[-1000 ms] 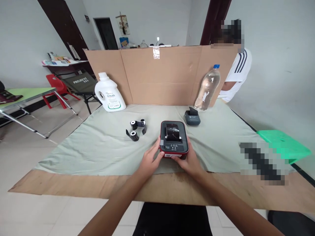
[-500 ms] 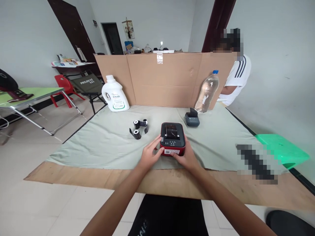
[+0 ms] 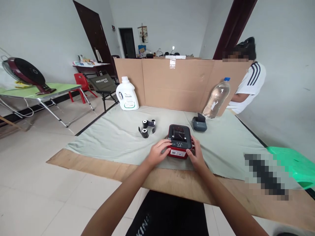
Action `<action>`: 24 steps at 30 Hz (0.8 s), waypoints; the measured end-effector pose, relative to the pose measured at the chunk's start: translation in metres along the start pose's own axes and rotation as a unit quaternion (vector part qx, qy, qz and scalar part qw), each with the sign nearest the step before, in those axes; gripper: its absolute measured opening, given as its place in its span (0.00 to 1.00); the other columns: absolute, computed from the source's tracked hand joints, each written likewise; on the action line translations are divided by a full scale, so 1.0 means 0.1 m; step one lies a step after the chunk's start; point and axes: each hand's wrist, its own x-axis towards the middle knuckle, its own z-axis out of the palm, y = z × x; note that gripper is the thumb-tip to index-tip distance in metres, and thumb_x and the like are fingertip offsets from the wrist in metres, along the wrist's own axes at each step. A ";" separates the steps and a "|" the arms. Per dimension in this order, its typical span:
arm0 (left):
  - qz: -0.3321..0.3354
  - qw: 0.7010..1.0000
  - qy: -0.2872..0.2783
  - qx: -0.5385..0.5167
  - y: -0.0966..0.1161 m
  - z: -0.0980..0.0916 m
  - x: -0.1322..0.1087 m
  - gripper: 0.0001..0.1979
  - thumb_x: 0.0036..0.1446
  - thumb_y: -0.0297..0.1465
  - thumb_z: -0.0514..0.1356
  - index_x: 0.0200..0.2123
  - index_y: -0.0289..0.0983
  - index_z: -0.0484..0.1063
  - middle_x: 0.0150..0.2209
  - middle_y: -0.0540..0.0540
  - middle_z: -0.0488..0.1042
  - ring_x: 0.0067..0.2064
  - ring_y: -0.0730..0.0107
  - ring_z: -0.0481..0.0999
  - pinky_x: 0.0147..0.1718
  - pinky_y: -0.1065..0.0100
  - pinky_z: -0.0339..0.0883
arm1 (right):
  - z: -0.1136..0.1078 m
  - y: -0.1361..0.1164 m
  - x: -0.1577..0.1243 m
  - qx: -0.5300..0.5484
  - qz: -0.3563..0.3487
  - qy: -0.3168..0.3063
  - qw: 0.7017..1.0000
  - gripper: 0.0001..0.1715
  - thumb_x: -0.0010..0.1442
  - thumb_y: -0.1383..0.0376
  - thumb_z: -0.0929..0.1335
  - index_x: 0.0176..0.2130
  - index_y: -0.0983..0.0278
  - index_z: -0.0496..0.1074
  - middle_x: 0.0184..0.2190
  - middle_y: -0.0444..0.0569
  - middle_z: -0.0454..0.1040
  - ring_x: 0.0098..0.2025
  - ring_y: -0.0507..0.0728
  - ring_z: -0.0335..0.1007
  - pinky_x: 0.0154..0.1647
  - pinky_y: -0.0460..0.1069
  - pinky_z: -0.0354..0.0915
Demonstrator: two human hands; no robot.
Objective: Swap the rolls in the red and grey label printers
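A red and black label printer (image 3: 179,144) sits on the pale green cloth, its dark window and small buttons facing up and a white label on its front. My left hand (image 3: 158,153) grips its left side, with fingers at the top edge and thumb near the front corner. On the right side, my right hand (image 3: 196,152) holds the casing, thumb at the front corner and fingers along the side. Several small black rolls (image 3: 145,132) with loose tails lie to the left. Behind the printer, to the right, is a smaller dark grey printer-like device (image 3: 199,124).
A white detergent jug (image 3: 128,97) and a clear bottle with a blue cap (image 3: 218,98) stand before a cardboard screen (image 3: 177,82). A person in a white shirt (image 3: 254,83) is behind it at right. A green plastic stool (image 3: 292,165) stands beside the table.
The view has swung left, so everything appears further right. My right thumb has moved from the printer's front face to its front right corner. Both hands stay on the printer.
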 end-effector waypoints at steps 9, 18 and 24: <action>-0.098 0.993 -0.060 -0.023 -0.04 0.00 -0.01 0.16 0.71 0.37 0.58 0.57 0.39 0.74 0.60 0.36 0.76 0.40 0.68 0.78 0.46 0.59 0.78 | -0.03 0.02 0.03 0.020 0.018 -0.012 1.000 0.44 0.67 0.43 0.67 0.72 0.60 0.58 0.63 0.61 0.66 0.61 0.69 0.68 0.57 0.64 0.72; -0.113 0.991 -0.068 -0.025 -0.01 -0.01 0.01 0.19 0.70 0.37 0.58 0.61 0.38 0.71 0.63 0.34 0.74 0.60 0.56 0.78 0.52 0.57 0.78 | -0.05 0.05 0.05 0.031 0.021 -0.017 0.999 0.45 0.66 0.44 0.68 0.72 0.60 0.59 0.62 0.61 0.66 0.56 0.68 0.71 0.51 0.62 0.75; -0.085 0.995 -0.057 -0.006 -0.05 0.01 -0.01 0.21 0.70 0.38 0.58 0.61 0.36 0.71 0.63 0.34 0.74 0.65 0.53 0.75 0.64 0.49 0.72 | -0.05 0.10 0.04 0.044 0.017 -0.016 0.999 0.45 0.66 0.42 0.68 0.72 0.60 0.59 0.63 0.61 0.65 0.58 0.69 0.70 0.52 0.62 0.74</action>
